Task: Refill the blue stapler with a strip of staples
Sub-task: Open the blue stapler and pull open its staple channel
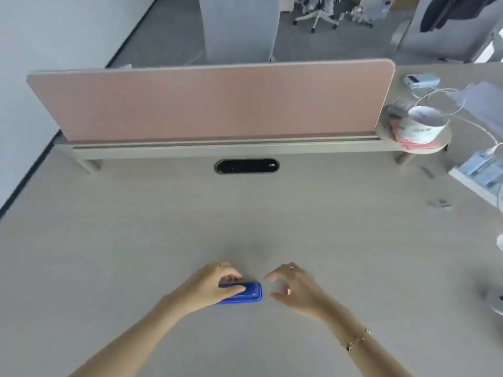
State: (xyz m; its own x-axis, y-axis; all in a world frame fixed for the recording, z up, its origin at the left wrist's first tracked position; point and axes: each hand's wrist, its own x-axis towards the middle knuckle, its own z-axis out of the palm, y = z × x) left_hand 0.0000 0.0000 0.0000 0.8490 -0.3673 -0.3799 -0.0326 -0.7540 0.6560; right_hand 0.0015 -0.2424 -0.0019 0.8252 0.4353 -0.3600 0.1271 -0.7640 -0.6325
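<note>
The blue stapler [249,293] lies flat on the pale desk [245,227], near its front middle. My left hand [215,285] rests over the stapler's left half, thumb on top and fingers curled behind it. My right hand [295,288] hovers just right of the stapler with fingers spread, not touching it. Something small, red and white, shows at the right palm [288,290]; what it is cannot be made out. A few short grey strips, possibly staples [438,204], lie far to the right.
A pink divider panel [212,102] on a low shelf stands along the back. A dark cable slot [247,166] sits below it. At right are a white bowl [427,123], white cables [473,126] and a box of light blue packets [481,170].
</note>
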